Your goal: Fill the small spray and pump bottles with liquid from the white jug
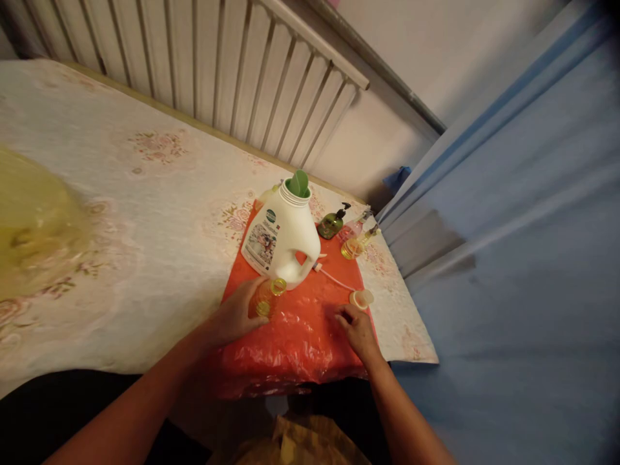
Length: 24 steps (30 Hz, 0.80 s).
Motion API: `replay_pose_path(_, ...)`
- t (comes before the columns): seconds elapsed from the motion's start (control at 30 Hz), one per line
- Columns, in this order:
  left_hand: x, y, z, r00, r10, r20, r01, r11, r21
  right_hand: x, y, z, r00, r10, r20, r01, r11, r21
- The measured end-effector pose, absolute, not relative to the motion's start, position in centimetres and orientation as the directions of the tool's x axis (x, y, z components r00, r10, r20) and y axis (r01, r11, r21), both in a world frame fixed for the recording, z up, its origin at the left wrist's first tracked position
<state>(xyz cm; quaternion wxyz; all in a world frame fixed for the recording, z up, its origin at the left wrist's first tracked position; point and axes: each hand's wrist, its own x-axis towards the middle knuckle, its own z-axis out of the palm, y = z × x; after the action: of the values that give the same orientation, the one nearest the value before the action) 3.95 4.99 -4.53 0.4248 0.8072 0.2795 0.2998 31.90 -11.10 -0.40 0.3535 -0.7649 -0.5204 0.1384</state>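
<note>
My left hand [239,310] is wrapped round a small clear yellow bottle [278,288], its uncapped mouth tilted up. Just behind it stands a large white detergent jug [285,236] with a green spout [299,183] in its open neck. My right hand [357,329] hovers over the red plastic sheet [310,323] with its fingers loosely bent and nothing visible in them. Close beyond its knuckles lies a whitish cap [361,298]. A spray head [317,265] with a thin tube lies beside the jug's handle.
A dark green pump bottle [330,224], a pink bottle [349,230] and a yellow bottle [352,247] stand at the back right. A yellow plastic bag [39,226] rests on the flowered tablecloth [159,194] at left. Blue curtain [508,226] hangs at right; a radiator [217,71] lies behind.
</note>
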Motion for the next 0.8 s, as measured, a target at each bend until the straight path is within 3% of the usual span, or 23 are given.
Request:
replay_pose_path(0.23, 3.8, 4.7, -4.4, 0.647, 0.713, 0.27, 0.164, -0.476, 0.864, 29.7, -5.3, 2.9, 0.429, 0.862, 0.269, 0.617, -0.063, -0.785)
replay_pose_path(0.4, 3.2, 4.7, -3.9, 0.647, 0.733, 0.211, 0.197, -0.428, 0.882, 27.3, -0.5, 4.4, 0.407, 0.866, 0.291, 0.429, 0.1, -0.898)
replay_pose_path(0.53, 2.9, 4.7, -3.6, 0.649, 0.727, 0.224, 0.191, -0.441, 0.877, 26.4, 2.1, 3.7, 0.359, 0.906, 0.222, 0.358, 0.086, -0.93)
replay_pose_path(0.8, 3.0, 4.7, -3.2, 0.656, 0.715, 0.241, 0.179, -0.458, 0.871, 25.9, 5.1, 1.2, 0.428, 0.88, 0.208, 0.276, 0.091, -0.957)
